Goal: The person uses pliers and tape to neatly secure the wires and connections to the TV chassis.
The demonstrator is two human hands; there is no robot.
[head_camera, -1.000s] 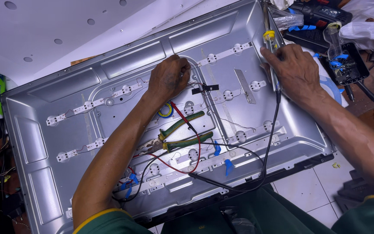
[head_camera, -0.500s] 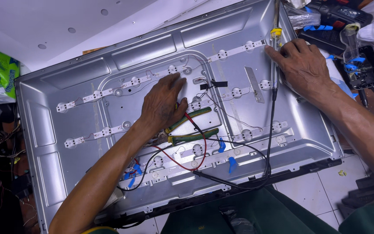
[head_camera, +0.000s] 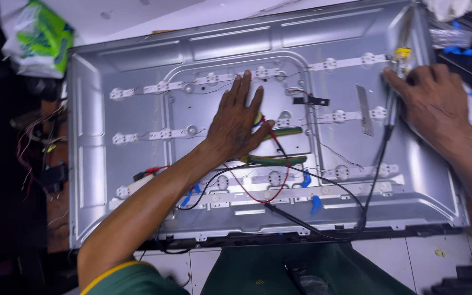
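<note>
A grey metal television back panel (head_camera: 110,218) lies flat, with white LED strips (head_camera: 162,86) across it. My left hand (head_camera: 239,123) rests flat on the panel's middle with its fingers spread, holding nothing. Just right of it lie green-handled pliers (head_camera: 277,160) among red and black wires (head_camera: 258,199). My right hand (head_camera: 432,101) is at the panel's right side. Its fingers are curled over a slim corded tool with a yellow band (head_camera: 402,53). The tool's black cable (head_camera: 375,164) runs down to the front edge.
Blue clips (head_camera: 315,205) sit on the lower strip and a black strip of tape (head_camera: 311,100) near the middle. A green and white bag (head_camera: 36,41) lies at the back left. Loose wires (head_camera: 39,142) hang off the left. White floor tiles (head_camera: 411,262) show below.
My left hand came down from near the upper LED strip to beside the pliers and spread flat. My right hand stayed on the corded tool. The view shifted.
</note>
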